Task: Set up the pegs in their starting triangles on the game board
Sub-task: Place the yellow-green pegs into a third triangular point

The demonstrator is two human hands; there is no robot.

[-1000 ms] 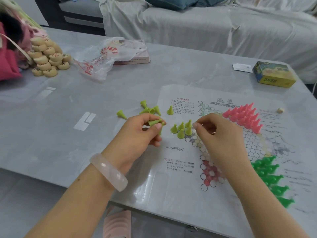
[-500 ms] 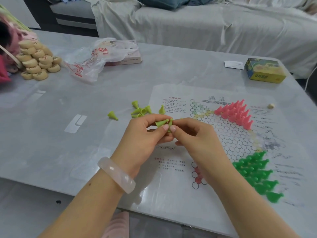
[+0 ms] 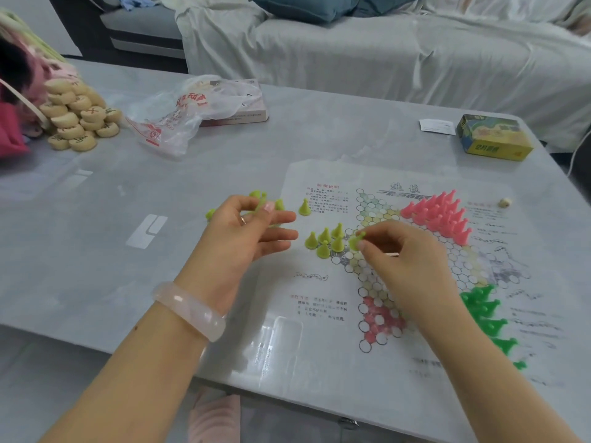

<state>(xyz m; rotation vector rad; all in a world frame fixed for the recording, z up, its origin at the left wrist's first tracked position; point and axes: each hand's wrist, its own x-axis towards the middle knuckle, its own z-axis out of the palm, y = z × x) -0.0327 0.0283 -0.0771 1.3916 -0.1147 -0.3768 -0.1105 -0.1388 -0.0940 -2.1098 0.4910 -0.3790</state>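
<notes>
I am pinching one yellow-green peg (image 3: 355,240) in my right hand (image 3: 406,266), beside the standing pegs (image 3: 326,240) at the board's (image 3: 319,314) left edge. My left hand (image 3: 243,241) is pinching another peg (image 3: 257,208), remaining fingers extended.

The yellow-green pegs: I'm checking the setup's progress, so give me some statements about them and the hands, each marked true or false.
1. The right hand pinches a yellow-green peg over the game board. True.
2. The pink pegs lie scattered off the board. False: they stand grouped in a triangle on it.
3. Five yellow-green pegs stand together left of the right hand. True.
4. The left hand is empty. False: it holds a yellow-green peg at its fingertips.
5. The dark green pegs stand beside the wooden discs. False: they are at the board's right side.
</notes>
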